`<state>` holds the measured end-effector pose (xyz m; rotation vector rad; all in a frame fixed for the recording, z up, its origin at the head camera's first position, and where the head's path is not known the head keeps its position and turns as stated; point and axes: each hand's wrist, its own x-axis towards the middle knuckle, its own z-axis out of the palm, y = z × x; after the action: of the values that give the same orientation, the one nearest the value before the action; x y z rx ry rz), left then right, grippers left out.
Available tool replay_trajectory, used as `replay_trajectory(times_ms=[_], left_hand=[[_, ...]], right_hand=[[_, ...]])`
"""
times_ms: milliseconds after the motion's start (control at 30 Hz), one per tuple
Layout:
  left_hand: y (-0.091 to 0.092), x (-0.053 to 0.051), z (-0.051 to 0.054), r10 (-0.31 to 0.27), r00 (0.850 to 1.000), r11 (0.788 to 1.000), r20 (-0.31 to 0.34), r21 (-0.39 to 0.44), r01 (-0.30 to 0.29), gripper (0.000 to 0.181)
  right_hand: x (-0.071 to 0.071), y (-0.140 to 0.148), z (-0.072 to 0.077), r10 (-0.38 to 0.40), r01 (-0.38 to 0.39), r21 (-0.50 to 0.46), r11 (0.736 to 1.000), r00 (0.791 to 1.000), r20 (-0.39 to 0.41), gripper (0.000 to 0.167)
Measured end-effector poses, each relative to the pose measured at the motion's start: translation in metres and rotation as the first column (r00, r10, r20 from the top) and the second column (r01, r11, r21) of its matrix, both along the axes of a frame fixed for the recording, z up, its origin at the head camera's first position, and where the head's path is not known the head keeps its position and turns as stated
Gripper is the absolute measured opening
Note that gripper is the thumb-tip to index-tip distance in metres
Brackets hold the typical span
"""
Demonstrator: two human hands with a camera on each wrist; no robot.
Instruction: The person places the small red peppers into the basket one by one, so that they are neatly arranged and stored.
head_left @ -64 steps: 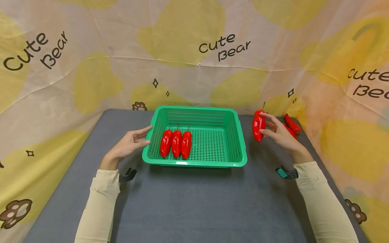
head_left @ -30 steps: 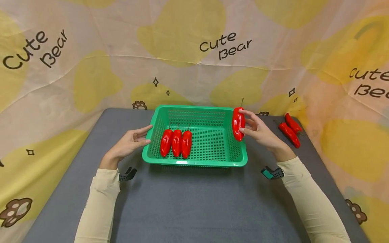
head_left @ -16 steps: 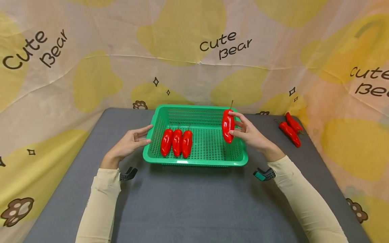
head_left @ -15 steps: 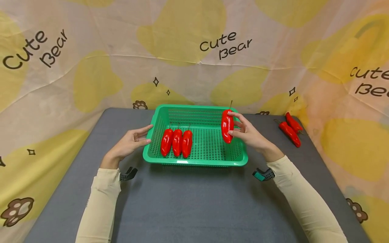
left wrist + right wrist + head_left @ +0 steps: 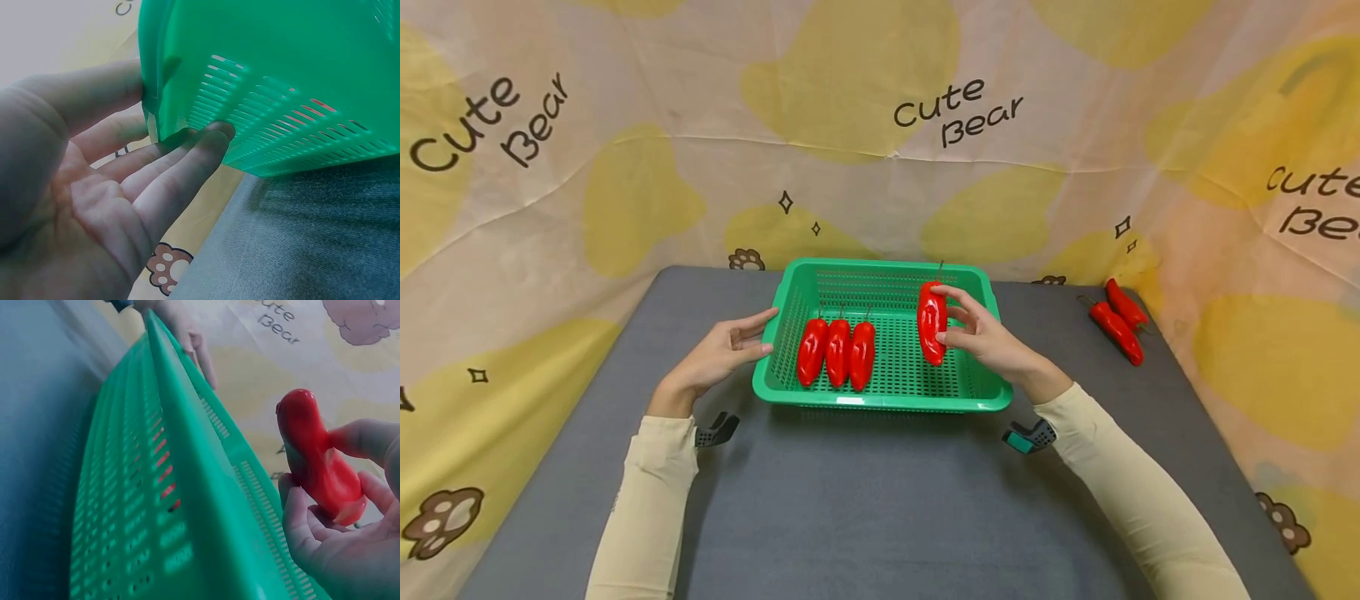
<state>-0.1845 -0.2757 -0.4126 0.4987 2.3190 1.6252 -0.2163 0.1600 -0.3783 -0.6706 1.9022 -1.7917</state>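
Note:
In the head view, a red pepper (image 5: 930,321) with a thin stem hangs upright over the right half of the green plastic basket (image 5: 887,403). My right hand (image 5: 992,342) pinches it between thumb and fingers. The right wrist view has the same pepper (image 5: 319,462) beyond the basket's edge. Three more red peppers (image 5: 837,354) lie side by side at the basket's left, stems pointing to the back. My left hand (image 5: 715,358) touches the basket's left side; the left wrist view shows its fairly straight fingers against the slotted wall (image 5: 250,119).
Two red peppers (image 5: 1116,333) lie at the table's back right corner, one partly over the other. The grey table (image 5: 865,500) is backed by a patterned cloth (image 5: 842,108), which also rises along both sides.
My right hand has carried the pepper leftward from beside the basket to over its right half, lowering it lately. The two peppers at the right have come fully into view. My left hand stays put.

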Motion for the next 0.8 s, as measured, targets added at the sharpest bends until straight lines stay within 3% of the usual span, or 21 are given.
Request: replay_trajectory(times_ms=[300, 600, 800], left_hand=[[0.000, 0.002, 0.001, -0.004, 1.000, 1.000, -0.009, 0.001, 0.004, 0.067], [0.000, 0.000, 0.000, 0.000, 1.000, 1.000, -0.008, -0.018, 0.000, 0.067], [0.000, -0.002, 0.000, -0.009, 1.000, 1.000, 0.000, 0.010, 0.009, 0.066]], right_hand=[[-0.009, -0.019, 0.022, 0.016, -0.015, -0.013, 1.000, 0.996, 0.086, 0.058], [-0.041, -0.035, 0.045, 0.022, -0.025, 0.023, 0.999, 0.990, 0.137, 0.056], [-0.057, -0.046, 0.048, 0.052, -0.057, 0.034, 0.998, 0.989, 0.140, 0.057]])
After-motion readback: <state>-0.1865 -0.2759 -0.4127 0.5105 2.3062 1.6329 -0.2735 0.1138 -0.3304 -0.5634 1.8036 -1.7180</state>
